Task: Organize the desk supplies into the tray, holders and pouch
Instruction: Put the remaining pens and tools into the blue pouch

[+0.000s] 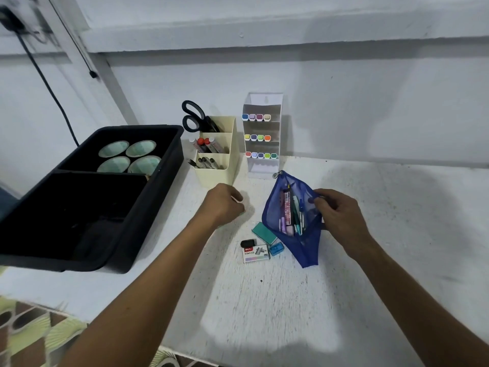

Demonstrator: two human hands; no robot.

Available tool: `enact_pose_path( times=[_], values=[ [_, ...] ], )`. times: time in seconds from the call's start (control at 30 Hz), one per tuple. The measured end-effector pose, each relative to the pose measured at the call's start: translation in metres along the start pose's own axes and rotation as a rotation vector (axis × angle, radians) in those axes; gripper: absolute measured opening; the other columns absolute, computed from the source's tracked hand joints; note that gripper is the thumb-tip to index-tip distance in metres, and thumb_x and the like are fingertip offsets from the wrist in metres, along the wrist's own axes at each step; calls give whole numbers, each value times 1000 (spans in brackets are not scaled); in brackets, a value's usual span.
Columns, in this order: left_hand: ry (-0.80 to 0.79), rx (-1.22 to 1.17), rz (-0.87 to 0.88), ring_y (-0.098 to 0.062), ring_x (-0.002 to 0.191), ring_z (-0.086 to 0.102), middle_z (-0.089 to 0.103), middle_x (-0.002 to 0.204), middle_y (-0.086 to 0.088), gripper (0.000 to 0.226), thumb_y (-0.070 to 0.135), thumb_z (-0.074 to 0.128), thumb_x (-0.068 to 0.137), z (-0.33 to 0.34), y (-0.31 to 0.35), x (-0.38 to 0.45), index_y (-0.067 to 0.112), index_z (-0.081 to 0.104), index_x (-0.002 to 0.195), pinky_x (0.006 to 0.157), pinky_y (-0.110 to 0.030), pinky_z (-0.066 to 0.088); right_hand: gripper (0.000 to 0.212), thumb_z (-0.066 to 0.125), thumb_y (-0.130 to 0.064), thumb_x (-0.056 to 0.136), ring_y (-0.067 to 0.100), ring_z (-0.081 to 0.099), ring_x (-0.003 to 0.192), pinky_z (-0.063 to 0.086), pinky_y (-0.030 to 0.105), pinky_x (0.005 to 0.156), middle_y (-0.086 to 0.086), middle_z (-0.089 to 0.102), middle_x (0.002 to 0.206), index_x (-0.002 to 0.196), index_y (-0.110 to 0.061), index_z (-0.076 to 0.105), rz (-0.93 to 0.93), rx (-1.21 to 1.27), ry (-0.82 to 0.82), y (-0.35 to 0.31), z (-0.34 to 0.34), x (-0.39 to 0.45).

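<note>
A blue mesh pouch (304, 242) lies open on the white desk with several pens inside. My right hand (341, 215) pinches its right edge at the opening. My left hand (222, 202) hovers to the left of the pouch with its fingers curled under; whether it holds anything is hidden. Below the pouch's left side lie a teal pad (263, 232), a blue sharpener (276, 248), a box of staples (255, 255) and a small black eraser (248, 243). The black tray (158, 181) at left holds several tape rolls (129, 156).
A cream holder (225, 165) behind my left hand has scissors (194, 116), markers and pens in its tiers. A clear tiered rack (264, 165) of coloured markers stands against the wall. A black cable (50, 88) hangs at the far left. A patterned floor shows below the desk's front edge.
</note>
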State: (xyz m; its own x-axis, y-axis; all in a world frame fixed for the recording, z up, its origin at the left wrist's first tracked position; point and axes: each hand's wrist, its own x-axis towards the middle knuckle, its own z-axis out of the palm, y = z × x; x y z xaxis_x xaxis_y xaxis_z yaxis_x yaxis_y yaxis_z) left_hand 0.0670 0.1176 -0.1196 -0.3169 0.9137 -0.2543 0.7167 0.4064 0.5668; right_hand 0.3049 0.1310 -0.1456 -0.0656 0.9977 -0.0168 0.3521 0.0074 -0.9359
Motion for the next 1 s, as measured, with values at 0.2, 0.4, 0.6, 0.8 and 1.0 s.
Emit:
enact_pose_path(
  times=[0.2,0.4,0.6,0.8,1.0],
  values=[
    [-337,198,24,-17,98,60,62,116,3,54,44,80,73,6,-7,-23,23,61,118,77,-28,57,27,49,-22,96,23,65,96,57,43,83,6,67,113,119,-13,61,0,0,0,-1,0,0],
    [-350,372,234,-13,88,57,64,103,4,53,39,87,65,22,-16,-42,20,63,108,72,-24,50,29,49,-24,95,24,65,97,56,46,86,6,66,114,119,-13,61,-5,-24,-10,0,-2,0],
    [-376,201,227,-10,89,62,67,102,9,44,55,74,74,16,-22,-37,24,65,104,74,-26,57,30,49,-24,95,24,65,98,56,46,86,6,66,115,120,-12,60,-7,-18,-20,-1,-1,-1],
    [-395,170,231,-13,100,60,67,116,3,35,39,67,87,5,-28,-34,23,68,118,89,-30,54,29,49,-25,95,24,65,97,56,44,86,5,65,115,119,-13,60,-7,-20,-14,-1,-1,-1],
    [-174,58,155,-16,97,61,67,114,3,23,37,62,91,2,-11,-31,22,70,106,75,-28,56,28,49,-23,96,22,65,95,57,41,82,6,67,111,119,-13,61,-11,-16,-13,-1,0,0]
  ],
)
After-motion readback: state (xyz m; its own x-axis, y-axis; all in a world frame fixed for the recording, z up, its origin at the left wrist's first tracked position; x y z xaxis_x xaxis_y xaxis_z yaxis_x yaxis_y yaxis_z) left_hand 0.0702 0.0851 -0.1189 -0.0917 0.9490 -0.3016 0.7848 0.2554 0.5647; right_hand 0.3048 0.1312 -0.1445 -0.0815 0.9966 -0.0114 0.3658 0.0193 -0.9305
